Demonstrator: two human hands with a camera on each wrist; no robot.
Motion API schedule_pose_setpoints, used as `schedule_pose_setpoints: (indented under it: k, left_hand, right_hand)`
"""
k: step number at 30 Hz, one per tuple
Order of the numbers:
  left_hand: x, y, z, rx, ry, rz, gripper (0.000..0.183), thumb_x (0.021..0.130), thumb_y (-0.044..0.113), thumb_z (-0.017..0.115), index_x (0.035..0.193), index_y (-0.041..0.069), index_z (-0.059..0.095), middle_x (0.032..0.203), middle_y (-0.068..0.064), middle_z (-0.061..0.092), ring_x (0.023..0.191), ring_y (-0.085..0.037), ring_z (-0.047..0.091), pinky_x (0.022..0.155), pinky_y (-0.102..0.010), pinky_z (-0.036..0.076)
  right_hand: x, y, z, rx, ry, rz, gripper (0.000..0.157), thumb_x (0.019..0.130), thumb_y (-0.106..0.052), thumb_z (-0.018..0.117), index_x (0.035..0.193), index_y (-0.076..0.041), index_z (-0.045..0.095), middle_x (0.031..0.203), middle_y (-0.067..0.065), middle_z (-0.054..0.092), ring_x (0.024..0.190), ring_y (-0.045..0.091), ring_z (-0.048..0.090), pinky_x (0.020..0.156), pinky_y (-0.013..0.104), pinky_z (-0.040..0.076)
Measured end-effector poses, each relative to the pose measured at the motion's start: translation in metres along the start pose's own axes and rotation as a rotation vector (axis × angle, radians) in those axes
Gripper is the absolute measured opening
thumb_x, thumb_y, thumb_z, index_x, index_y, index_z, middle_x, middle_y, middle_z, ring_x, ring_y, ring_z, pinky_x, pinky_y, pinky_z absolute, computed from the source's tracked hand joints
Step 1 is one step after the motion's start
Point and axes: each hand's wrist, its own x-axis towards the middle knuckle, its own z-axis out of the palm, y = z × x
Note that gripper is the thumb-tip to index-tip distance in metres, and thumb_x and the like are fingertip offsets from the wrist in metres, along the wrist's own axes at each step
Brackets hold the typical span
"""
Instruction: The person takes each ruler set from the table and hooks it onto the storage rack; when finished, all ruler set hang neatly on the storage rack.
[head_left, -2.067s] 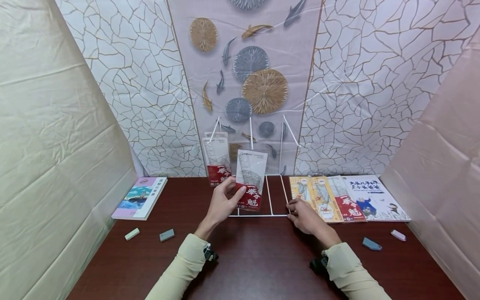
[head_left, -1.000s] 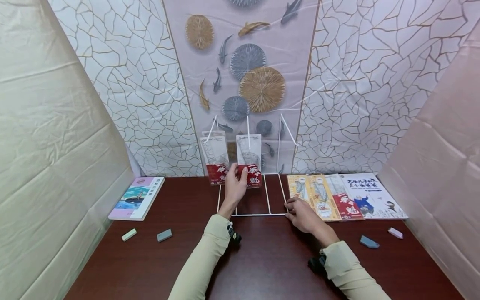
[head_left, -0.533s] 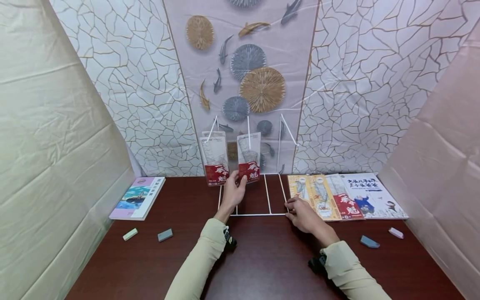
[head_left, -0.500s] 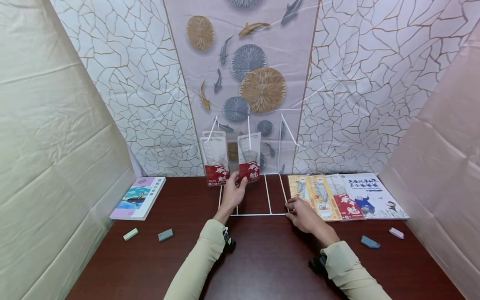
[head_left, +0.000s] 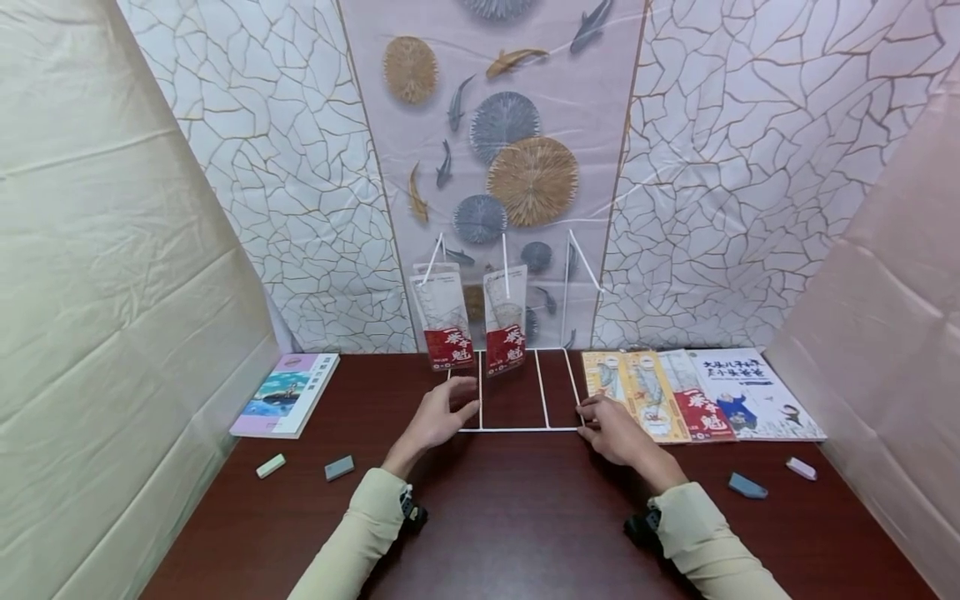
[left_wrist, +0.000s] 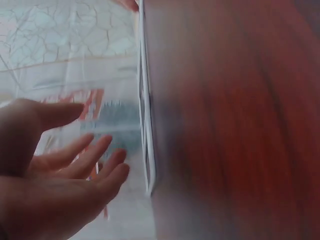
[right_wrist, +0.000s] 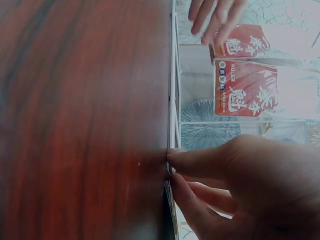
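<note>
A white wire rack (head_left: 510,430) with three hooks stands at the back of the table. On its middle hook hangs a clear and red ruler set packet (head_left: 506,350); more such packets (head_left: 447,343) hang on the left hook. The right hook (head_left: 587,262) is bare. My left hand (head_left: 435,417) is just below and left of the middle packet, thumb and fingers spread apart, holding nothing. At the base's front right corner, my right hand (head_left: 618,433) grips the wire frame. The right wrist view shows its thumb and a finger pinching the base wire (right_wrist: 173,115).
Right of the rack lie two yellow packets (head_left: 652,400), a red and white packet (head_left: 701,404) and a white picture book (head_left: 750,396). A thick book (head_left: 285,396) lies at left. Small blocks in green (head_left: 271,466), grey (head_left: 340,467), blue (head_left: 747,486) and pink (head_left: 802,468) lie nearer.
My left hand carried the ruler packet up and back to the middle hook, then let go and drew down and left. The packet hangs there. My right hand has stayed on the frame.
</note>
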Motion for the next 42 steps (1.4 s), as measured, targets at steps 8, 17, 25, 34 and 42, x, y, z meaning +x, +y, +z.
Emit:
schedule_pose_setpoints:
  k: [8, 17, 25, 34, 42]
  left_hand:
    - [-0.018, -0.02, -0.028, 0.257, -0.091, -0.004, 0.052, 0.087, 0.027, 0.08, 0.134, 0.01, 0.062, 0.133, -0.012, 0.064, 0.126, -0.034, 0.057, 0.104, -0.051, 0.047]
    - [-0.014, -0.025, -0.037, 0.228, -0.178, -0.095, 0.071, 0.078, 0.023, 0.088, 0.14, 0.009, 0.057, 0.137, -0.014, 0.06, 0.122, -0.031, 0.06, 0.094, -0.043, 0.055]
    - [-0.01, -0.024, -0.035, 0.22, -0.135, -0.122, 0.078, 0.074, 0.02, 0.091, 0.141, 0.006, 0.054, 0.136, -0.017, 0.06, 0.12, -0.03, 0.062, 0.094, -0.043, 0.055]
    - [-0.011, -0.023, -0.034, 0.213, -0.079, -0.129, 0.068, 0.078, 0.013, 0.087, 0.138, 0.001, 0.057, 0.129, -0.02, 0.065, 0.114, -0.03, 0.066, 0.097, -0.045, 0.053]
    - [-0.011, -0.025, -0.035, 0.21, -0.096, -0.142, 0.066, 0.081, 0.014, 0.085, 0.14, 0.003, 0.056, 0.127, -0.02, 0.065, 0.114, -0.031, 0.065, 0.097, -0.045, 0.053]
  right_hand:
    - [0.003, 0.012, -0.006, 0.084, -0.017, 0.064, 0.034, 0.094, -0.012, 0.069, 0.122, 0.007, 0.067, 0.116, 0.024, 0.07, 0.097, 0.033, 0.073, 0.082, 0.044, 0.059]
    - [0.021, 0.044, -0.031, 0.053, 0.234, 0.261, 0.041, 0.093, -0.016, 0.069, 0.124, 0.01, 0.063, 0.114, 0.031, 0.068, 0.099, 0.041, 0.069, 0.084, 0.05, 0.057]
    - [0.032, 0.058, -0.027, -0.006, 0.096, 0.476, 0.078, 0.087, -0.047, 0.076, 0.126, 0.016, 0.052, 0.126, 0.037, 0.049, 0.109, 0.048, 0.05, 0.089, 0.057, 0.049]
    - [0.036, 0.062, -0.03, 0.082, 0.082, 0.495, 0.064, 0.083, -0.044, 0.08, 0.107, 0.01, 0.055, 0.086, 0.019, 0.054, 0.06, 0.024, 0.05, 0.054, 0.034, 0.044]
    - [0.035, 0.059, -0.034, 0.143, 0.107, 0.526, 0.077, 0.091, -0.037, 0.073, 0.142, 0.012, 0.042, 0.132, 0.035, 0.054, 0.107, 0.04, 0.059, 0.09, 0.049, 0.053]
